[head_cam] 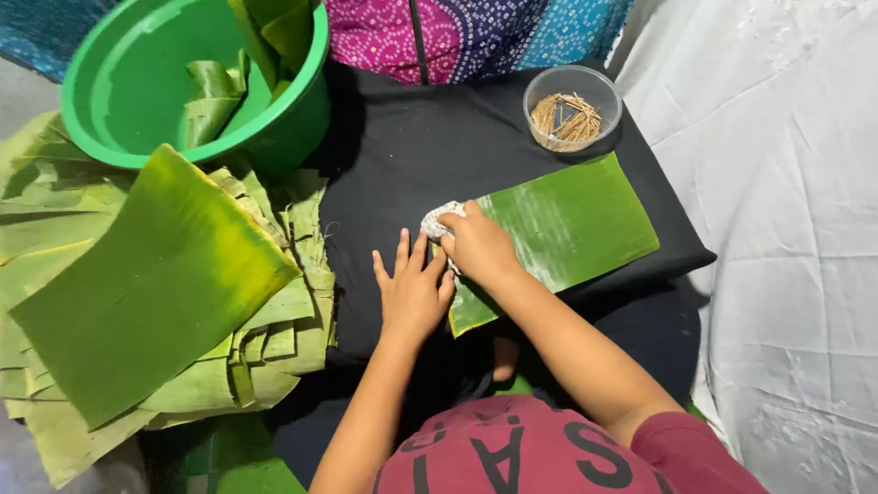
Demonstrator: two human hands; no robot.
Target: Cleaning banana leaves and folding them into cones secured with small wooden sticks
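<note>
We see our right hand (pixel 480 245) clutching a whitish cloth (pixel 437 220) on a rectangular green leaf (pixel 567 224), left hand (pixel 412 291) flat, fingers spread, empty, near a round clear tub (pixel 573 107).

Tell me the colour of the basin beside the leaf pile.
Bright green basin, seen in the head view.

Green basin (pixel 119 82) – leaf pile (pixel 155 302) – clear cup of sticks (pixel 572 108).
</note>
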